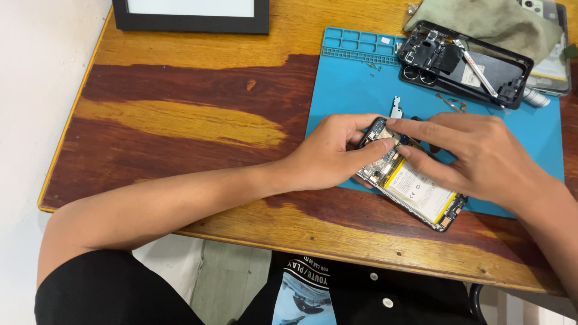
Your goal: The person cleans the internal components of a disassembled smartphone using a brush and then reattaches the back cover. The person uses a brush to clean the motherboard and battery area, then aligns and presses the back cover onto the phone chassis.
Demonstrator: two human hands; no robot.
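An opened smartphone lies tilted on a blue repair mat, its white-and-yellow battery and circuit board exposed. My left hand grips the phone's upper end, thumb pressed on the board. My right hand rests over the phone from the right, its fingertips touching the board near the left thumb. Whether the fingers pinch a small part is hidden.
A detached black phone back frame with a tool across it lies at the mat's far right, beside a greenish cloth. A small metal bracket sits on the mat. A black picture frame stands on the wooden table.
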